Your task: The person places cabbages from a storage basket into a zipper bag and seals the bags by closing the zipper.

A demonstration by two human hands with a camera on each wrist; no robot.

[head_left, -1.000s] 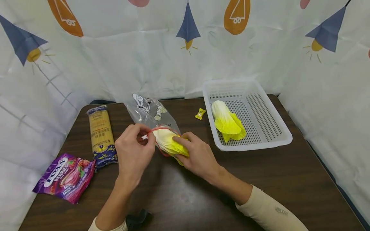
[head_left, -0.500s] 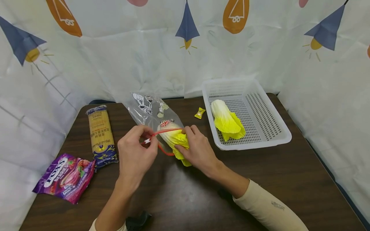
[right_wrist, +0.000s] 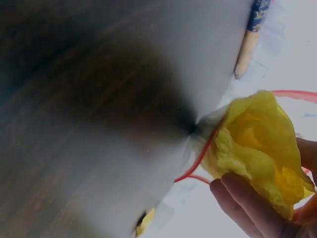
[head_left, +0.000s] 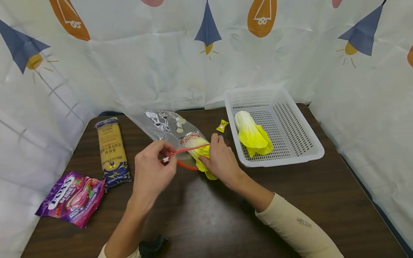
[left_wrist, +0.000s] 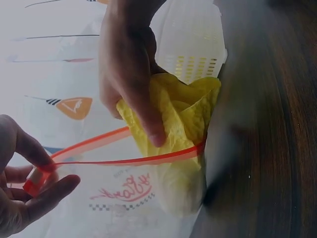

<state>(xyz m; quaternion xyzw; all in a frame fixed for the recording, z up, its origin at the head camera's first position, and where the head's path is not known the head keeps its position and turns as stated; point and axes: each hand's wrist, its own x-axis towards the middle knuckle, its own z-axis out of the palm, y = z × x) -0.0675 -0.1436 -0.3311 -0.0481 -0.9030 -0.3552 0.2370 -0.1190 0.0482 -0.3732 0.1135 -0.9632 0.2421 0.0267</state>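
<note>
Your right hand (head_left: 224, 161) holds the cabbage (left_wrist: 183, 104) by its yellow, leafy end, fingers and thumb curled round the leaves. The cabbage lies to the left of that grip: its pale end is inside the clear bag (head_left: 171, 127), while the leaves stick out of the mouth into your palm. Your left hand (head_left: 153, 168) pinches one corner of the bag's red edge (head_left: 190, 148), next to a small white slider (head_left: 165, 159). From that pinch, the edge runs to the right in two strands, one on each side of the cabbage. The rest of the bag spreads out beyond both hands, printed with cartoon figures.

Just past your right fingertips is a yellow candy (head_left: 222, 125). To the right of this hand and farther off, a white basket (head_left: 284, 162) contains a second cabbage (head_left: 253, 134). Left of your left hand lies a pasta pack (head_left: 113, 148), with a purple packet (head_left: 71, 198) nearer you, beside its lower end. All of it sits on a dark wooden table (head_left: 206, 218).

Your forearms reach in from the near edge, the right one slanting to the left, its sleeve below the wrist.
</note>
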